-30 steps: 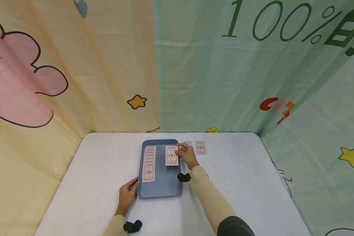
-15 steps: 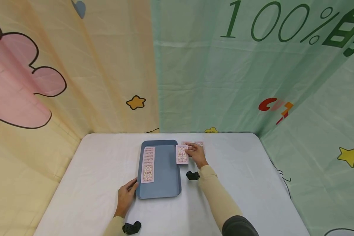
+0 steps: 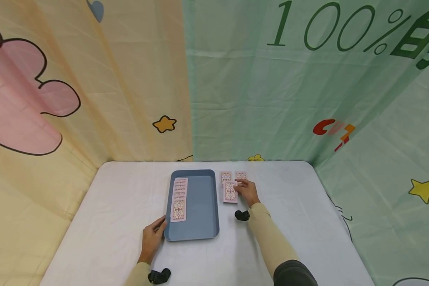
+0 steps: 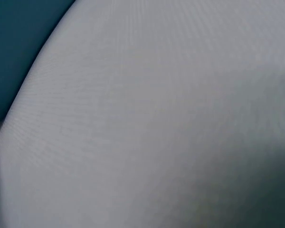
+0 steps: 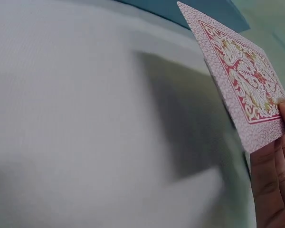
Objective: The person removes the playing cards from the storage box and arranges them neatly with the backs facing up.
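1. Head view showed the blue tray on the white worktop, with an overlapping card row down its left part, patterned backs up.
2. Just outside the tray's right rim, the right hand pinched the held card, which from above hid the lower part of the left card; the right card lay beside that one, partly covered.
3. Right wrist view gave what the head view did not: the held card was tilted and raised off the worktop, its shadow falling below. The grip had the thumb on the patterned back and fingers beneath. Whether one card or several were held could not be told.
4. Left wrist view caught mostly blurred cloth and a tray edge. Only the head view showed the left hand plainly, against the tray's left rim near the lower corner; whether that grip was grasping or released could not be told.
5. The two lying cards were near the worktop's far edge; white cloth stretched widely from the right arm to the right edge.
6. The right forearm slanted up from the lower right; the left forearm entered at the bottom.
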Demonstrator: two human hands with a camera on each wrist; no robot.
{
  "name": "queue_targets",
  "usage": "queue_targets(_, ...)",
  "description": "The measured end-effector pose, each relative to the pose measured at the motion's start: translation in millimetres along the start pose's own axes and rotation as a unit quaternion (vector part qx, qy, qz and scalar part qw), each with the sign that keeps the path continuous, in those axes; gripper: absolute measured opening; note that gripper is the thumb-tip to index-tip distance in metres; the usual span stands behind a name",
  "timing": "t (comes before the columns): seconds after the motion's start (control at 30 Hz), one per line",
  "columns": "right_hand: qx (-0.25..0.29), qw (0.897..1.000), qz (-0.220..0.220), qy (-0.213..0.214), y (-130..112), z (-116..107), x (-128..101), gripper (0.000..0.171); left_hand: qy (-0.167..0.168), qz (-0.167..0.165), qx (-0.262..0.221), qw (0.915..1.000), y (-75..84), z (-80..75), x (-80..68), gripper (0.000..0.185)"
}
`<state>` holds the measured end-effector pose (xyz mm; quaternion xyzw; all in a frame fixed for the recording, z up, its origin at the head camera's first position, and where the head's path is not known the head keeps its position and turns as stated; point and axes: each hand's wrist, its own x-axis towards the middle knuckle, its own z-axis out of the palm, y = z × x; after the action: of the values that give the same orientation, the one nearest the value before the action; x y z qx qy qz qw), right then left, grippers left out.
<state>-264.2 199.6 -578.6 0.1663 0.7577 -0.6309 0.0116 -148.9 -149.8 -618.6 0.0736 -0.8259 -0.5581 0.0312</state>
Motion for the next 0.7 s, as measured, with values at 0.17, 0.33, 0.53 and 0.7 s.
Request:
queue_targets(0.17, -0.006, 1.0, 0.002, -0.02, 11.4, -1.3, -0.1, 0.031, 0.003, -0.002, 0.001, 1.0, -0.9, 0.5, 0.4, 0.036)
queue_targets(0.33, -0.018, 0.999, -0.003, -0.034, 17.6, 0.3, -1.0, 0.031, -0.002, -0.002, -0.001, 1.0, -0.2, 0.4, -0.5, 0.036)
queue_targets(0.53, -0.067, 0.997, -0.031, -0.036, 19.3, 2.9, -1.0, 0.028, -0.008, -0.001, -0.005, 1.0, 0.1, 0.0, 0.0, 0.037)
queue_targets(0.7, -0.125, 0.99, -0.045, -0.046, 18.9, 3.6, -0.2, 0.028, -0.008, -0.001, -0.004, 1.0, -0.8, -0.3, 0.8, 0.036)
